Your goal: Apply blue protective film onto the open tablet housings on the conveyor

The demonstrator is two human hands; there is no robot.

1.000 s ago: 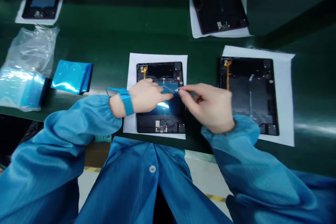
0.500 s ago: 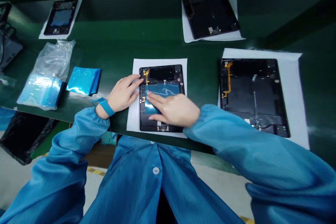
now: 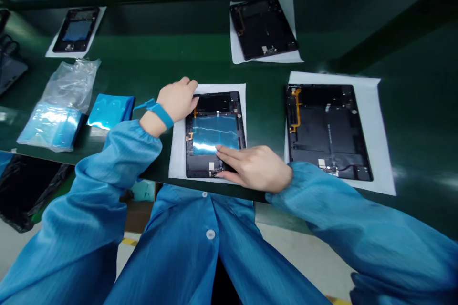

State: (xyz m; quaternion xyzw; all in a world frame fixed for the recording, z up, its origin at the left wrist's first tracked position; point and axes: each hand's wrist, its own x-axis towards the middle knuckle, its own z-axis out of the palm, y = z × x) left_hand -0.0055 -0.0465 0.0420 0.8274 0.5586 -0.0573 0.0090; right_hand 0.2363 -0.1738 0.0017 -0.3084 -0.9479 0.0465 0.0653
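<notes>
An opened tablet (image 3: pixel 200 164) lies on a white sheet (image 3: pixel 177 162) in front of me, with a shiny blue film (image 3: pixel 211 128) over its middle. My left hand (image 3: pixel 177 100), with a blue wrist strap (image 3: pixel 159 113), is bent around the tablet's upper left corner, fingers curled and partly hidden. With fingers stretched out, my right hand (image 3: pixel 255 167) rests its fingertips on the lower edge of the film, its thumb low on the tablet near a small circuit board. A faint wrinkle line crosses the film's upper part.
A second opened tablet (image 3: pixel 343 138) lies on paper to the right, and a third tablet (image 3: pixel 265 28) behind it. Another tablet (image 3: pixel 77 31) is at the back left. Blue film sheets (image 3: pixel 110 110) and a clear bag (image 3: pixel 60 109) of film sit left. A black bin bag (image 3: pixel 28 186) hangs below.
My right hand has slid down and right across the film to its lower edge. My left hand has moved from the tablet's left side to its upper corner, fingers curling. The view has shifted slightly.
</notes>
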